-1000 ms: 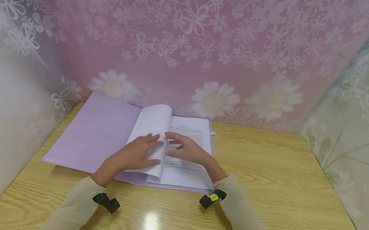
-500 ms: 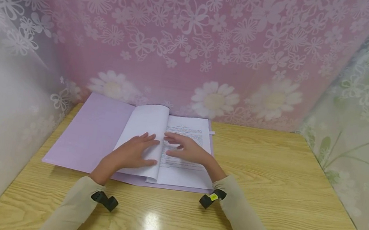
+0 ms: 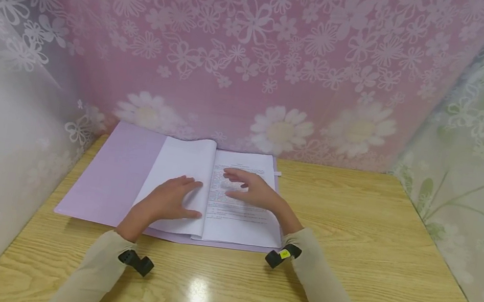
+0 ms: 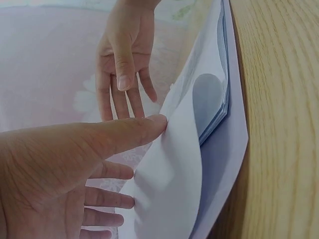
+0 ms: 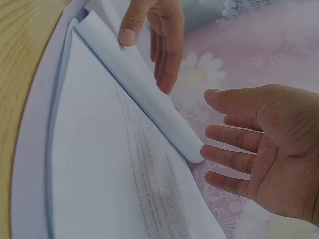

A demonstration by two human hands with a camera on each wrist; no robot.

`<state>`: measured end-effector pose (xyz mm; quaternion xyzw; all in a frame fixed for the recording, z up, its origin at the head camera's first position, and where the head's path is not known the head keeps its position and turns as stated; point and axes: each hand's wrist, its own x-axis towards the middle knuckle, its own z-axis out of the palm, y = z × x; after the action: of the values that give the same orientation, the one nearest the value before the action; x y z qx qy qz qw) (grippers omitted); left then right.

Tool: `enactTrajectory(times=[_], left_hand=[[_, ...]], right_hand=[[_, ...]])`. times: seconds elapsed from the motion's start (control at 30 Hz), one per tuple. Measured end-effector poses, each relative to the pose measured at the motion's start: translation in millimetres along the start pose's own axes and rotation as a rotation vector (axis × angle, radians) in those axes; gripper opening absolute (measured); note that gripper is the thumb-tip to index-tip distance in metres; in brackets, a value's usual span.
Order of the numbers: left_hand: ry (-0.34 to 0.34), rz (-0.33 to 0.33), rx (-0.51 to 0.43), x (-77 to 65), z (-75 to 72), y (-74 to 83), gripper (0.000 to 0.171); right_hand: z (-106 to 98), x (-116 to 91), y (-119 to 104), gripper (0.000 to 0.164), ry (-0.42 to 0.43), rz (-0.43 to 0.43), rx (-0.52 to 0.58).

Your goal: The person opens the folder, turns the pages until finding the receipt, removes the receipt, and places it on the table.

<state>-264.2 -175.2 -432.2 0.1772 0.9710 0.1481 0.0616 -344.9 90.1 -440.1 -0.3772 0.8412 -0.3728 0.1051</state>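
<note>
A lilac folder (image 3: 116, 169) lies open on the table with a stack of white sheets inside. The printed page (image 3: 235, 230) faces up on the right side; a turned sheet (image 3: 187, 156) curves over to the left, blank side up. My left hand (image 3: 167, 200) rests on the turned sheet with fingers spread; in the left wrist view its thumb and fingertips touch the paper (image 4: 169, 169). Above the printed page hovers my right hand (image 3: 255, 190), fingers extended and nothing in them. The right wrist view shows this hand (image 5: 279, 149) apart from the paper, palm facing the fold.
The wooden table (image 3: 352, 228) extends to the right of the folder and in front of it. A pink flowered curtain (image 3: 244, 69) stands right behind the table. Pale flowered sheets hang at both sides. A small white tab (image 3: 278, 174) sticks out at the folder's right edge.
The turned sheet has swung further left and lies flatter, with my left hand shifting left along with it. My right hand has drawn back slightly to the right, away from the fold.
</note>
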Motion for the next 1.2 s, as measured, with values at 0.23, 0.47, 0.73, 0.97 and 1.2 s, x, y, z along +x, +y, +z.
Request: enactTrajectory(times=[0.23,0.47,0.73,0.97,1.2], left_hand=[[-0.020,-0.007,-0.047,4.1,1.1,-12.5,0.090],[-0.047,-0.021,-0.104,6.0,1.6,-28.6,0.096],[-0.079,-0.006,-0.162,5.3,0.7,-38.9,0.099],[-0.088,0.016,-0.182,5.6,1.5,-44.2,0.097],[-0.094,0.004,-0.177,4.7,0.8,-43.5,0.096]], right_hand=[[-17,-5,7,0.059,0.100,0.039,-0.035],[-36,-11,23,0.055,0.222,0.085,-0.017],[-49,-17,48,0.060,0.310,0.164,0.041],[-53,-22,69,0.065,0.319,0.227,0.074],[-53,-25,77,0.073,0.298,0.285,0.094]])
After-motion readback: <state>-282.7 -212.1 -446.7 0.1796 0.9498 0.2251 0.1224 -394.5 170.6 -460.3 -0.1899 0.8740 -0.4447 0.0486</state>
